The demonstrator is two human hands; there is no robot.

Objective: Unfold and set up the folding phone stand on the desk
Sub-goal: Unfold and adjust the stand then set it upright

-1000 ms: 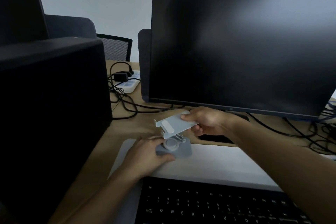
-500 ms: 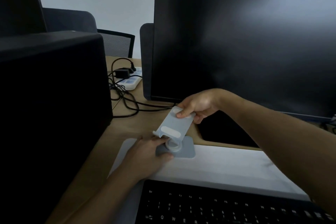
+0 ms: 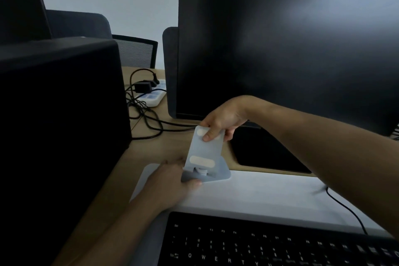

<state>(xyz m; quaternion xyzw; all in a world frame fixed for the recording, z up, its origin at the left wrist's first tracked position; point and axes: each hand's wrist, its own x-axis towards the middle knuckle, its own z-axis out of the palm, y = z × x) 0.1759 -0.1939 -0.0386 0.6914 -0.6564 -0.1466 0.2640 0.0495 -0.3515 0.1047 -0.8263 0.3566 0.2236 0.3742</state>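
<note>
dark box [image 3: 60, 119]: big black thing filling the left side, no markings I can make out
power strip [image 3: 154, 96]: white, behind the box at the back of the surface, black plug in it and cables [image 3: 151, 123] snaking toward the monitor
left hand [image 3: 170, 181]: grip closed on the left edge of the stand's base, thumb in front, pinning it to the mat
mat [image 3: 259, 194]: pale gray, lying on the tan surface [image 3: 151, 151] in front of the monitor
stand [image 3: 205, 157]: light gray, sitting on the mat's back left corner, base flat, plate swung up steep on its hinge, two pale oval pads on the plate's face, no logo visible
right hand [image 3: 222, 121]: grip pinching the plate's top edge, thumb on the upper pad, fingers behind
keyboard [image 3: 269, 242]: black, near edge of the mat, QWERTY row and F-keys readable, rest too blurry
monitor [image 3: 287, 49]: big, off, right behind the stand, brand not readable
thin cable [image 3: 345, 209]: black, running across the mat's right end
</note>
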